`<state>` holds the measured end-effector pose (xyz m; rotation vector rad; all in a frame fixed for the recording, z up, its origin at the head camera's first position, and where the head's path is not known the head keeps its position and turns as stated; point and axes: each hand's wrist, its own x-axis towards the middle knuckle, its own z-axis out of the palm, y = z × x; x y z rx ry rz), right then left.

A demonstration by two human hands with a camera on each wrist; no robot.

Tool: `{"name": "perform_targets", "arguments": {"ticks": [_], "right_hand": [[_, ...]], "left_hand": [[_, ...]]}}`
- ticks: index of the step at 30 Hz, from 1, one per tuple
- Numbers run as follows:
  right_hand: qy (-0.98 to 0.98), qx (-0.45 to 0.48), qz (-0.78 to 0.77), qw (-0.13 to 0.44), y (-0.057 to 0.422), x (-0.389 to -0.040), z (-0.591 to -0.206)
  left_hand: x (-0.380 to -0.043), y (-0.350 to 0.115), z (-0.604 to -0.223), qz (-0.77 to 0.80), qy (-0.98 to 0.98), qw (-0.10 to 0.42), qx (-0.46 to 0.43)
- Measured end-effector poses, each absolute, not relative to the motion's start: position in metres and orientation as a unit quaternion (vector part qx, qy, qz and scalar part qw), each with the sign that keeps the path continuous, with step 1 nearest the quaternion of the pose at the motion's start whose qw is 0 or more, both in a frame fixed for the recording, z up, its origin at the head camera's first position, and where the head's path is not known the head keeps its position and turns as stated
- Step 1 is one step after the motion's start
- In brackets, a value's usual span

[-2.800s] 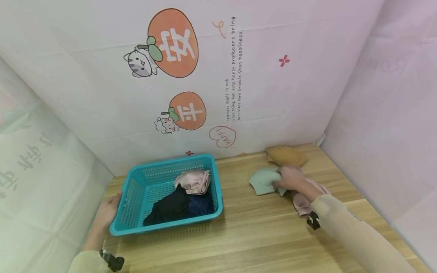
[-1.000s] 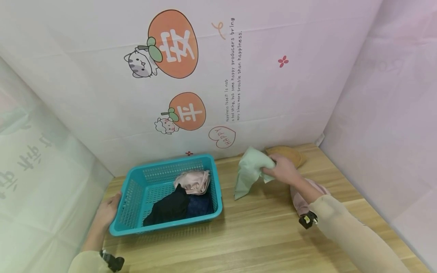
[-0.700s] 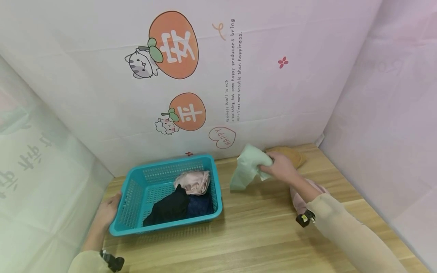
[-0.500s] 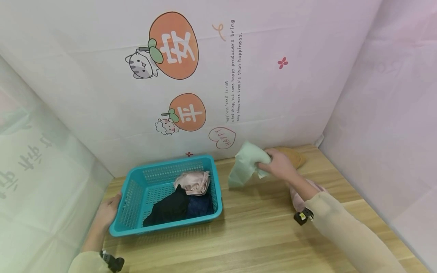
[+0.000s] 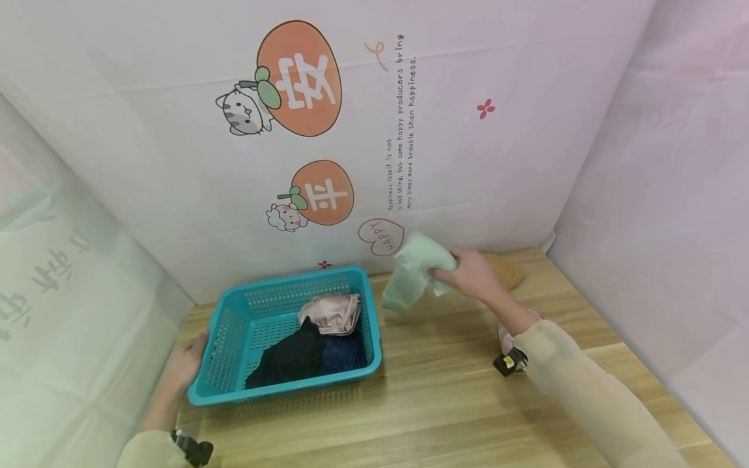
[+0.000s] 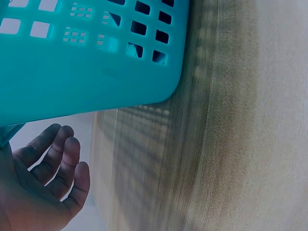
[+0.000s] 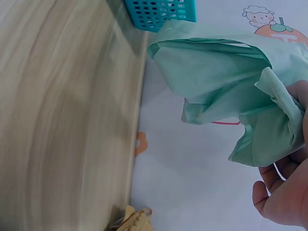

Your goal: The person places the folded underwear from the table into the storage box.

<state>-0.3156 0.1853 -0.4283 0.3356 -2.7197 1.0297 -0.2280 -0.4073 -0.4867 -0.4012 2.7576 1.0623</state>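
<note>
My right hand (image 5: pixel 471 276) pinches a thin mint-green cloth garment (image 5: pixel 417 270), held up off the table beside the basket. In the right wrist view the garment (image 7: pixel 216 72) hangs in loose folds, its hemmed edge gaping. At the left end of a teal plastic basket (image 5: pixel 281 392) rests my left hand (image 5: pixel 183 359). In the left wrist view the fingers of this hand (image 6: pixel 48 178) are loosely bent, apart from the basket wall, with the thumb hidden at the rim. A black garment (image 5: pixel 289 357), a navy one (image 5: pixel 342 353) and a pale pink satin one (image 5: pixel 332 313) lie in the basket.
A mustard garment (image 5: pixel 504 272) lies at the back right of the wooden table (image 5: pixel 409 416), partly behind my right hand. Beneath the right forearm shows a dusty-pink garment (image 5: pixel 506 339), mostly covered. Printed white cloth walls (image 5: pixel 445 162) close in the back and both sides.
My right hand has picked the mint-green garment up from the table and carried it leftward toward the basket. The left hand and the basket have stayed in place.
</note>
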Motion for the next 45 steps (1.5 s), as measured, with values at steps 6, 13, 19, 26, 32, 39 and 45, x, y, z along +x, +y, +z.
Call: {"name": "perform_targets", "arguments": {"ticks": [6,13,19,26,32,39,45], "right_hand": [[-0.921,0.11,0.358,0.105,0.177,-0.317,-0.42],[-0.919,0.106,0.368,0.097,0.168,-0.321,-0.412],[-0.915,0.115,0.375,0.099,0.157,-0.323,-0.404],[-0.902,0.13,0.403,0.088,0.143,-0.323,-0.394],[-0.893,0.147,0.414,0.093,0.133,-0.325,-0.388],[-0.889,0.157,0.42,0.1,0.12,-0.327,-0.382],[-0.892,0.16,0.413,0.096,0.108,-0.329,-0.378]], "left_hand": [[-0.229,-0.409,-0.488,0.358,0.92,0.084,-0.137],[-0.228,-0.408,-0.488,0.357,0.919,0.086,-0.14],[-0.227,-0.407,-0.487,0.357,0.92,0.085,-0.138],[-0.228,-0.406,-0.486,0.354,0.92,0.088,-0.146],[-0.228,-0.407,-0.487,0.358,0.918,0.086,-0.146],[-0.228,-0.407,-0.486,0.355,0.92,0.086,-0.142],[-0.229,-0.406,-0.485,0.355,0.92,0.084,-0.141]]}}
